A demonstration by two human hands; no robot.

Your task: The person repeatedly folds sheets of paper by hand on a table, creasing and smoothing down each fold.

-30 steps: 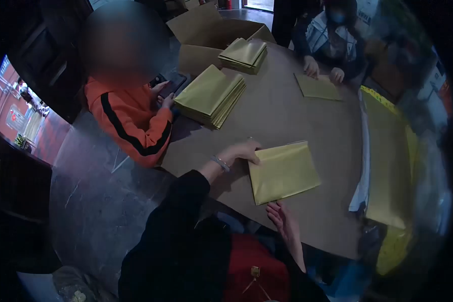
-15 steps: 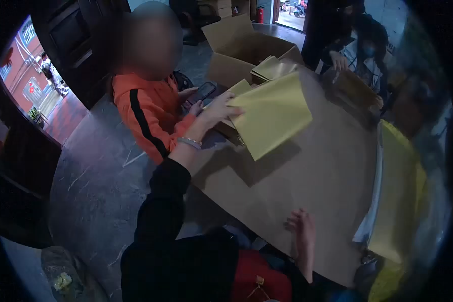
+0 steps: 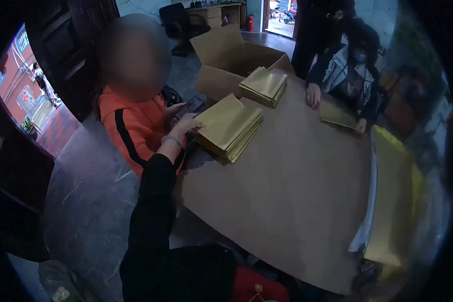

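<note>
My left hand (image 3: 187, 124) reaches out to the near stack of folded gold sheets (image 3: 229, 126) and pinches the left edge of its top sheet. The stack lies on the brown table covering (image 3: 282, 186), its layers slightly fanned at the right side. Behind it sits a smaller stack of gold sheets (image 3: 264, 85). At the right edge of the table lies a long pile of flat gold sheets (image 3: 390, 201) with a pale wrapper along its side. My right hand is out of view.
A person in an orange top (image 3: 131, 126) holds a phone (image 3: 194, 104) at the left, close to my hand. An open cardboard box (image 3: 219, 78) stands behind the stacks. Across the table, a masked person (image 3: 352, 70) handles a folded gold sheet (image 3: 340, 116).
My left hand has carried the folded gold sheet from the near table area over to the near stack and laid it on top. My right hand has dropped out of view.
</note>
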